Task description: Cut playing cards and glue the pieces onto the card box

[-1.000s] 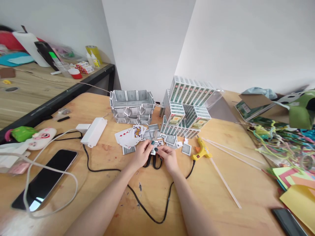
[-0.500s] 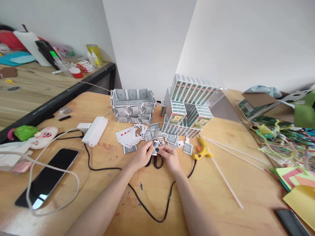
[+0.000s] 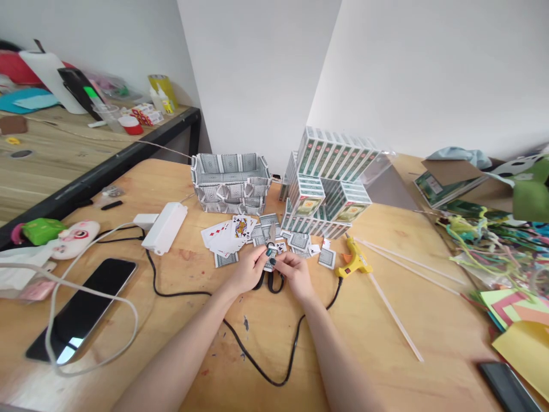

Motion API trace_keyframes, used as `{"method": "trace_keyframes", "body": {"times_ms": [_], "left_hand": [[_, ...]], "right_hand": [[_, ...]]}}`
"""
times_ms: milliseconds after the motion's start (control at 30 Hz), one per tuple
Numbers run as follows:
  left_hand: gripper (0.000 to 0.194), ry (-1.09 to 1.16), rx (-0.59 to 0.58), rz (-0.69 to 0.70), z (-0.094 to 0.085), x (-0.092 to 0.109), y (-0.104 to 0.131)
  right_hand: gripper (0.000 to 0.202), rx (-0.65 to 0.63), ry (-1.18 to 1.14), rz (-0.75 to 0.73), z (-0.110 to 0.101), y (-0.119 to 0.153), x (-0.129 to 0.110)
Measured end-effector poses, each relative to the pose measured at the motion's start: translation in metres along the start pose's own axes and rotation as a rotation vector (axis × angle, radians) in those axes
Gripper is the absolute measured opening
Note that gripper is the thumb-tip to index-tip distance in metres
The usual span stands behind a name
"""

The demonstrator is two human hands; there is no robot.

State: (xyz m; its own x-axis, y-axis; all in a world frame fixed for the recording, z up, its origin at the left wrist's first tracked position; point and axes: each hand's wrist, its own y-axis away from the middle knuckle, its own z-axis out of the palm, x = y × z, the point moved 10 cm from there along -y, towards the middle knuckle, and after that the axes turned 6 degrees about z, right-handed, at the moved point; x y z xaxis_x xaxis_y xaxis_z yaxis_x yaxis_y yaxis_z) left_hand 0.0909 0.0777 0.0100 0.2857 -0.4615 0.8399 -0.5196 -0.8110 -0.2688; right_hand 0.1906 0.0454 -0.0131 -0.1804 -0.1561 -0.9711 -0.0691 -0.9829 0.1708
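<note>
My left hand and my right hand meet over the middle of the table, both closed in a pinch on one small piece of playing card. Beneath them lies a pair of scissors with black handles, its blades pointing away from me. Whole playing cards are fanned out beyond my left hand. Cut card pieces with grey patterned backs are scattered past my fingers. Further back stands an open basket made of folded cards.
Card boxes are stacked at the back right. A yellow glue gun lies right of my hand, its black cord looping below my wrists. Glue sticks, a white power strip, a phone and coloured strings lie around.
Both hands stay in nearly the same place, still pinching the card piece. The whole view has shifted very slightly; nothing else has visibly moved.
</note>
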Motion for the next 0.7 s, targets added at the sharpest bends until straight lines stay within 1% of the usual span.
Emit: {"method": "trace_keyframes", "body": {"times_ms": [133,233,367,500,633,700], "left_hand": [[0.030,0.102,-0.004,-0.002,0.002,0.000,0.000],[0.031,0.163,0.002,-0.035,0.003,-0.002,0.000],[0.031,0.131,0.045,-0.070,0.000,-0.004,-0.001],[0.033,0.102,0.070,-0.052,-0.003,0.001,-0.002],[0.033,0.099,0.065,-0.044,-0.005,0.004,-0.002],[0.033,0.096,0.057,-0.016,-0.006,0.007,-0.002]], "right_hand": [[0.017,-0.031,0.016,0.004,0.002,0.001,-0.001],[0.016,-0.051,0.039,0.016,0.002,0.000,0.003],[0.017,-0.088,0.077,0.020,0.006,-0.001,0.006],[0.018,-0.100,0.092,0.021,0.008,-0.001,0.006],[0.020,-0.108,0.111,0.018,0.010,0.000,0.004],[0.021,-0.118,0.116,0.023,0.011,0.001,0.004]]}}
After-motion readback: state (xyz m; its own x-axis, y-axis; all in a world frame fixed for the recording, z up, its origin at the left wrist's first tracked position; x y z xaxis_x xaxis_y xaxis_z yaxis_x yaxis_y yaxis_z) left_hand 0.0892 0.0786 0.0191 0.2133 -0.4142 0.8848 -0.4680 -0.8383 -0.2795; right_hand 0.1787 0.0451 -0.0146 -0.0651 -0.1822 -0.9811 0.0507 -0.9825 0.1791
